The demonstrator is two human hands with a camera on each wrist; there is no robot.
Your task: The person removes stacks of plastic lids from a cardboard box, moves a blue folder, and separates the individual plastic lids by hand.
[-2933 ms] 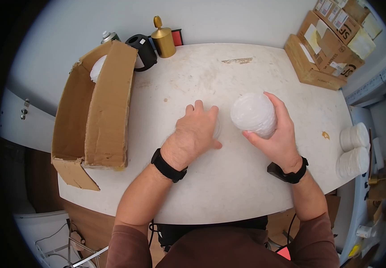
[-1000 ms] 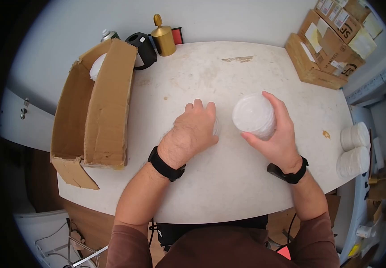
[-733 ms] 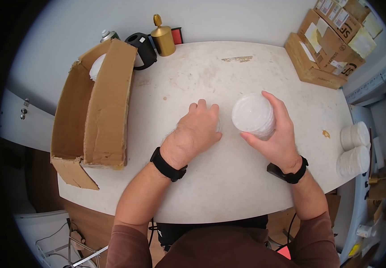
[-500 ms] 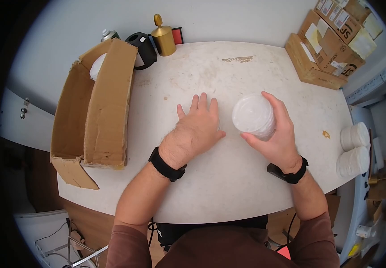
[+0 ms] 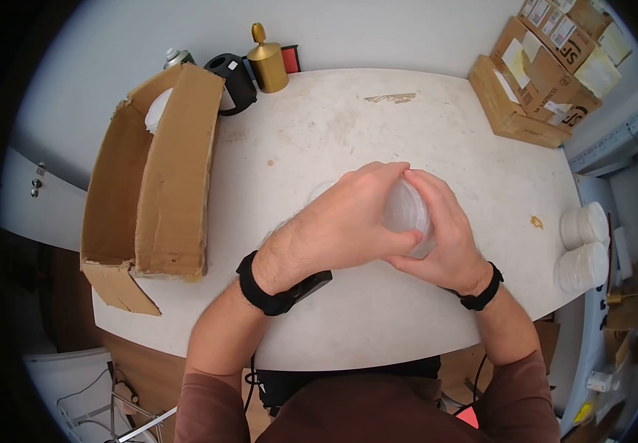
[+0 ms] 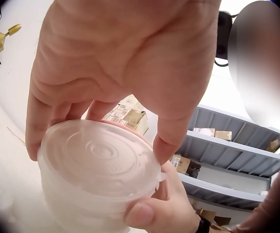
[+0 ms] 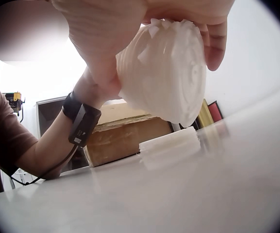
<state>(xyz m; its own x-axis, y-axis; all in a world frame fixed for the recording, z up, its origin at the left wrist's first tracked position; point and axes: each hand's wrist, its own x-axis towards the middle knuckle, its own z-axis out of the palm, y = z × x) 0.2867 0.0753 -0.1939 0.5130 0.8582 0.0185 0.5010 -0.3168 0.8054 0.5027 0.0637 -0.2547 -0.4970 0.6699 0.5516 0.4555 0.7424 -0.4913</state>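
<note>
A stack of translucent white plastic lids [image 5: 406,210] is held above the table between both hands. My right hand [image 5: 450,240] grips the stack round its side, thumb at the near edge. From the left, my left hand [image 5: 334,221] spans the end lid [image 6: 98,155], fingers at one side of the rim and thumb at the other. In the right wrist view, the stack tilts on its side under the hands. A lower stack of lids [image 7: 171,148] rests on the table, mostly covered by my left hand in the head view.
An open cardboard box [image 5: 175,177] with a white stack [image 5: 158,111] inside stands at left. Behind it are a black canister [image 5: 232,83] and a gold tin [image 5: 268,68]. Cartons [image 5: 548,81] fill the back right; two white stacks [image 5: 583,244] sit at the right edge.
My left hand has left the low stack on the table and moved right onto the end of the held stack. My right hand has tilted that stack towards the left hand.
</note>
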